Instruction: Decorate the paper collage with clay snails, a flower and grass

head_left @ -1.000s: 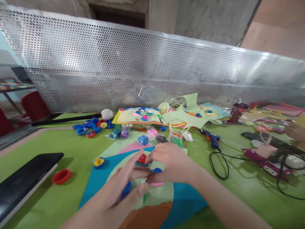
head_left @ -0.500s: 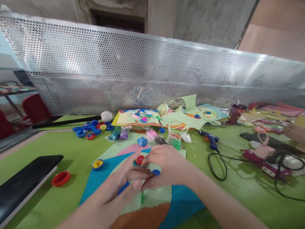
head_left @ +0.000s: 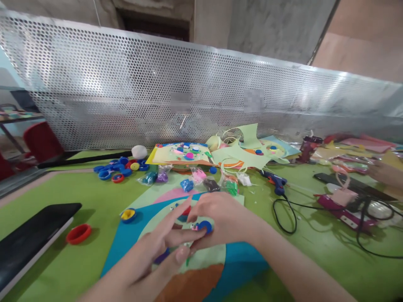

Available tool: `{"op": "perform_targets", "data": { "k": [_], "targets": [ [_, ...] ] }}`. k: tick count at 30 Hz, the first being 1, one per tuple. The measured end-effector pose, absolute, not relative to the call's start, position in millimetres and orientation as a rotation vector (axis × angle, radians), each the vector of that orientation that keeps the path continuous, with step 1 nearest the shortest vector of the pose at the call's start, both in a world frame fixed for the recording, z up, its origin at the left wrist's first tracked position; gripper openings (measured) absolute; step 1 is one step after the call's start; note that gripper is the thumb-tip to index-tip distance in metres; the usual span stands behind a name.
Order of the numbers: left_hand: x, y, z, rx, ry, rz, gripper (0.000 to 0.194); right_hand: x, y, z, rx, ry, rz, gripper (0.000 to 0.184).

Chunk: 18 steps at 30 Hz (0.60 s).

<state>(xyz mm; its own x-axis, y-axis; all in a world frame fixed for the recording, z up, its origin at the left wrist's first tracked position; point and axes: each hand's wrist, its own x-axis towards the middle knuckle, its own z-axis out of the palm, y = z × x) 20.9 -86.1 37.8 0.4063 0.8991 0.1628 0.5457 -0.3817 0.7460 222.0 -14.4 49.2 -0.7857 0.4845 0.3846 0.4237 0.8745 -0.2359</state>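
Note:
My right hand (head_left: 217,218) pinches a blue bottle cap (head_left: 206,227) with small pink and white bits at its left edge. My left hand (head_left: 160,247) reaches in from the left, fingers stretched and apart, their tips against the right hand's fingers beside the cap. Under both hands lies a blue sheet (head_left: 118,243) with a pale green round shape and a brown paper piece (head_left: 192,285). A red cap (head_left: 185,213) shows partly behind the fingers. Another blue cap (head_left: 161,256) is mostly hidden under my left hand. A blue cap with yellow filling (head_left: 128,215) sits on the sheet's left corner.
A red ring-shaped cap (head_left: 78,234) and a black tablet-like device (head_left: 34,239) lie at left. Blue caps (head_left: 113,168) are piled farther back. Bagged clay (head_left: 211,184), a glue gun (head_left: 277,182) and its black cable (head_left: 285,230) lie beyond. At far right is another person's arm (head_left: 385,174).
The blue cap in my right hand has turned, showing more of itself and the pink and white bits. My hands have barely shifted; the view moved slightly.

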Motion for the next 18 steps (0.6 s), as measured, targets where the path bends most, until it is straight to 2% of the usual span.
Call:
{"op": "perform_targets", "data": {
  "k": [5, 11, 15, 18],
  "targets": [
    [18, -87, 39, 1.862, 1.118, 0.855, 0.053, 224, -11, 49, -0.650, -2.606, 0.216, 0.030],
    [34, -94, 42, 1.614, 1.085, 0.805, 0.045, 223, -13, 48, -0.650, -2.602, 0.247, 0.029],
    [48, -103, 42, 1.345, 1.183, 1.115, 0.056, 223, -13, 50, -0.658, -2.648, 0.267, 0.032],
    [43, -96, 35, 1.317, 1.170, 1.185, 0.057, 224, -12, 50, -0.729, -2.679, 0.288, 0.032]
  ]
}}
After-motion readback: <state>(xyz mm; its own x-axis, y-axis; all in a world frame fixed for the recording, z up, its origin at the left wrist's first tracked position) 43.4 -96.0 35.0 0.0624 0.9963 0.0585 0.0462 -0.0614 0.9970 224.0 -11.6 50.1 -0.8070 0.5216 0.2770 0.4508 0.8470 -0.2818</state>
